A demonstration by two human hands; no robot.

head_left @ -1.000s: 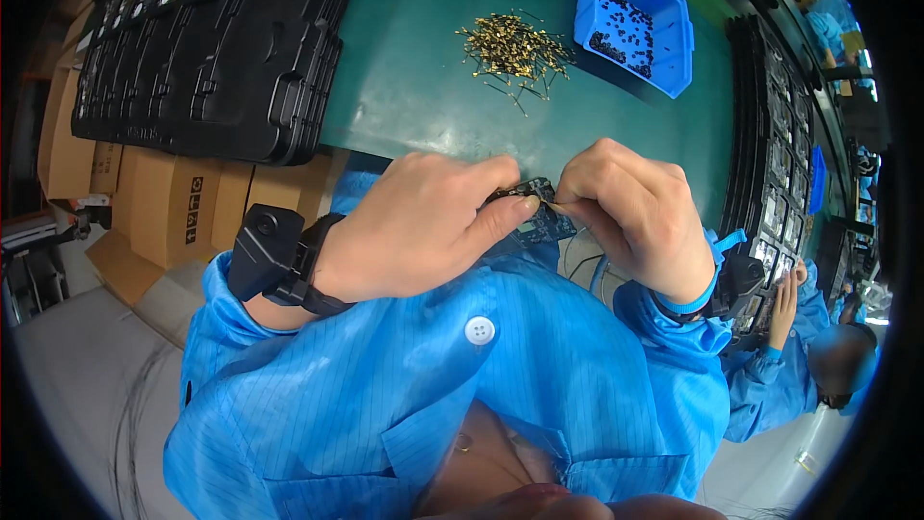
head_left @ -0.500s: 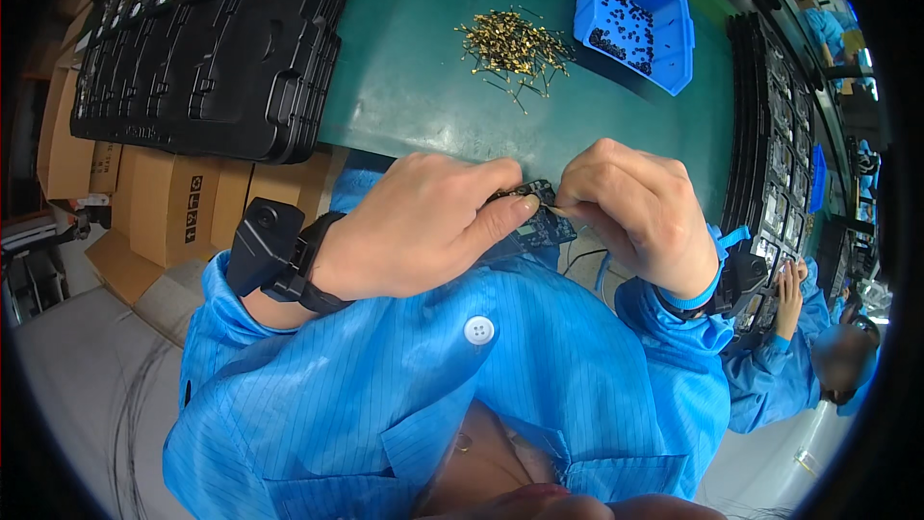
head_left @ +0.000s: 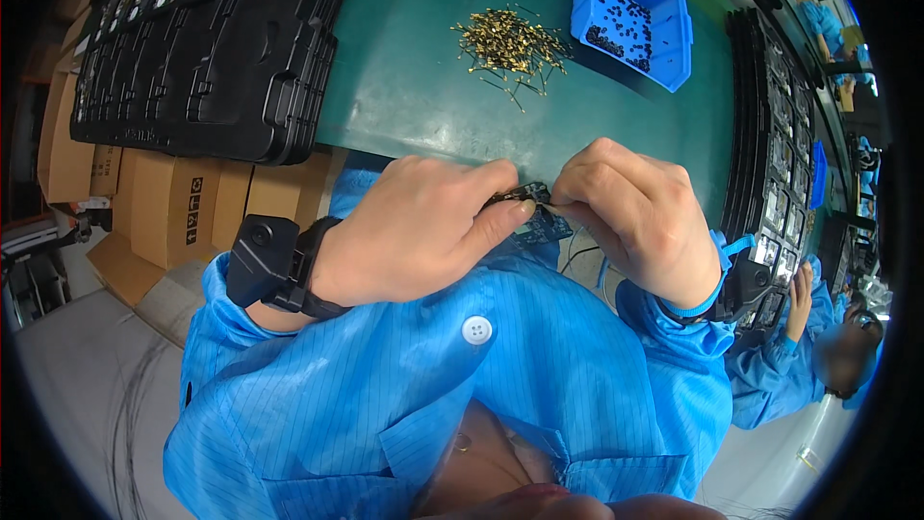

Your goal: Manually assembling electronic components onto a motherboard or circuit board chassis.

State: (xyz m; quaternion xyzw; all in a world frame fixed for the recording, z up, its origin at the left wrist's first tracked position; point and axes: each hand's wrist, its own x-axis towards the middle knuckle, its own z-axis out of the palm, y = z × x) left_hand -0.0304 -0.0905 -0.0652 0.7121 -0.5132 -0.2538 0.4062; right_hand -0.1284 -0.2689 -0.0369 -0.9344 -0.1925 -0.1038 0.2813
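Note:
Just off the table's near edge, my left hand point(head_left: 414, 226) is closed round a dark circuit board point(head_left: 547, 225), its thumb pressed over the board's upper part. My right hand point(head_left: 630, 212) meets it from the right, thumb and finger pinched at the board's edge. Whatever sits in that pinch is mostly hidden and too small to name. Beyond both hands, a loose pile of thin gold-and-black pin-like pieces point(head_left: 510, 46) lies on the green table point(head_left: 404, 87).
A blue bin point(head_left: 681, 39) with small black pieces stands far right. Stacked black trays point(head_left: 231, 67) holding boards rise at the left, more black trays point(head_left: 760, 116) at the right. Cardboard boxes point(head_left: 159, 197) sit lower left. A co-worker's hand point(head_left: 800, 299) is at the right.
My right hand has shifted slightly left, closer to my left fingers, and the board has tilted a little. The co-worker's hand at the right has also moved.

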